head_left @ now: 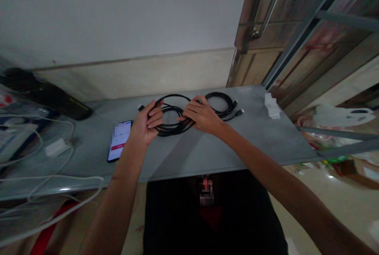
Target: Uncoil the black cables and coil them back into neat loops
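A coiled black cable (173,119) is held over the grey tabletop (183,152) between both hands. My left hand (145,124) is closed round the coil's left side, fingers curled over the strands. My right hand (201,115) grips the coil's right side with bent fingers. A second black cable coil (220,103) lies on the table just beyond my right hand, its plug ends (239,112) pointing right.
A lit smartphone (119,140) lies left of my left hand. A white charger (57,146) and white cables (44,184) spread at far left, near a black device (44,93). A white crumpled piece (272,105) sits at right. The table's front edge is near me.
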`<state>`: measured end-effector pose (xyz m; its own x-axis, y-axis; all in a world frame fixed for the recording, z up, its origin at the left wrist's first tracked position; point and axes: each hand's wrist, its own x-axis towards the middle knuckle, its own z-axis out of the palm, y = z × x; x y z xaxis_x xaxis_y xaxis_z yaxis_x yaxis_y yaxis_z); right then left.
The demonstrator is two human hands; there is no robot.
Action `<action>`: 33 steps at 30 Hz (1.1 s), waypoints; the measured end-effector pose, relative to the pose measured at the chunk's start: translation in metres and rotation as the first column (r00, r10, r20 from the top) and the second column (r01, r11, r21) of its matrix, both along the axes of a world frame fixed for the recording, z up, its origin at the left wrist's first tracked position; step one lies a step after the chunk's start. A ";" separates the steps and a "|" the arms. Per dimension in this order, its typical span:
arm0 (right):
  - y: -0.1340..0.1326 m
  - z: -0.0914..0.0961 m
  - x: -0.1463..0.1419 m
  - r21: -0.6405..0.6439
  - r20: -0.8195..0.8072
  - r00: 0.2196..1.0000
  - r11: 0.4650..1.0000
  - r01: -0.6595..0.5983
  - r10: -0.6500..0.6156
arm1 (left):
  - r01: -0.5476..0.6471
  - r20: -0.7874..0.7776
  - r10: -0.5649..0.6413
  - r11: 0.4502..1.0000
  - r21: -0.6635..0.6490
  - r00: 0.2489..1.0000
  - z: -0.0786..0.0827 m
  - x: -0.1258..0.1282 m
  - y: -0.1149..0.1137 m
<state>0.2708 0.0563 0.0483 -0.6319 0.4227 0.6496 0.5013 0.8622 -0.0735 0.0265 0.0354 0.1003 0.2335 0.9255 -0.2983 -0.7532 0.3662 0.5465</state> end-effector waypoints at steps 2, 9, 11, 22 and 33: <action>0.013 -0.007 -0.008 0.033 0.009 1.000 0.999 -0.013 0.012 | 0.057 0.118 -0.053 0.998 -0.032 0.992 -0.004 -0.007 0.014; 0.020 -0.035 -0.011 -0.029 0.096 0.995 1.000 -0.010 0.013 | 0.204 0.285 -0.205 0.978 0.033 0.936 -0.029 -0.015 0.040; 0.018 -0.040 -0.008 -0.083 0.120 0.991 0.995 -0.051 0.061 | 0.214 0.271 -0.215 0.976 0.033 0.938 -0.035 -0.013 0.041; 0.010 -0.039 -0.018 -0.159 0.041 0.991 0.980 -0.116 0.124 | 0.208 0.026 -0.213 0.969 0.135 0.977 -0.044 -0.031 0.029; 0.018 -0.048 -0.017 -0.216 -0.308 0.949 0.976 0.003 -0.071 | -0.051 -0.534 0.251 0.932 0.359 0.808 -0.049 0.007 0.027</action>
